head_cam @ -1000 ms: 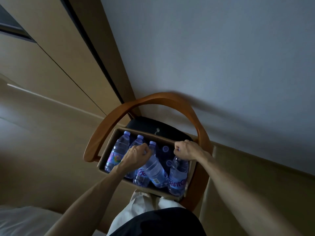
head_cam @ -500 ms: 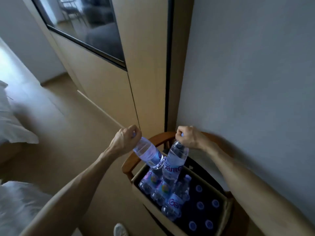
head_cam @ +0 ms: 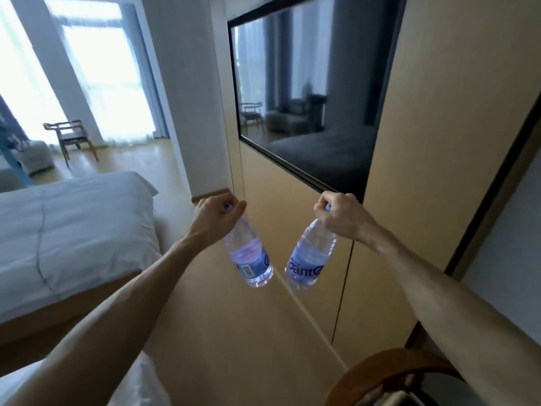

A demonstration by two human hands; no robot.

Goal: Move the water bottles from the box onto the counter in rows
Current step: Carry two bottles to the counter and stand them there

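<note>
- Both bottles are out of the box now; half a second back they were just clearing its rim, now they hang in open air at chest height.
- Left hand [head_cam: 218, 218]: fingers clenched round the neck of the left bottle [head_cam: 251, 259], base tilted inward.
- Right hand [head_cam: 339, 215]: same grip on the right bottle [head_cam: 310, 259], label facing us.
- Bottle bases are near each other, not touching.
- View has swung up from the box to the bed [head_cam: 73, 230] and wall mirror [head_cam: 307, 98]; only the chair back [head_cam: 389, 364] shows at bottom.
- Box and the surface are not in view.
- Judgement: pick done, carry under way; the other bottles are still left to fetch.
</note>
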